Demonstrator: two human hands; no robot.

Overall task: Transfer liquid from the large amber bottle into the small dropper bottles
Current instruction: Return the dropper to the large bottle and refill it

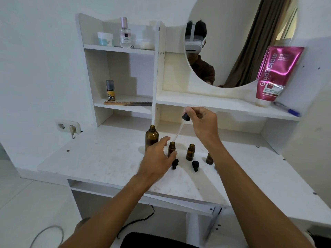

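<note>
- The desk's front edge (179, 196) is nearest, with bare tabletop between it and the bottles. I judge that a knocked cap has some room to roll before it drops off.
- One loose dropper cap (175, 164) and a second cap (195, 165) lie just in front of the small bottles. A sweep of the left wrist could flick the first one away.
- The left hand (157, 158) is spread wide and holds nothing, its thumb in front of the first small bottle (172, 148) and its forefinger behind it. I cannot tell whether it touches the glass.
- The large amber bottle (151, 138) stands uncapped just beside that hand's knuckles, so a nudge there could tip it and spill it.
- The second small bottle (190, 152) stands open nearby. The third small bottle (209, 159) is half hidden by the right forearm, which I fear could clip it.
- The right hand (202, 122) pinches the dropper (186, 117) at its black bulb. The glass tip slants down, just above the first bottle's mouth. An early squeeze would wet the desk, and a hard descent could strike the neck.
- The shelf (215, 102) sits close over the right hand, so lift room is small. Open desk lies left of the large bottle.
</note>
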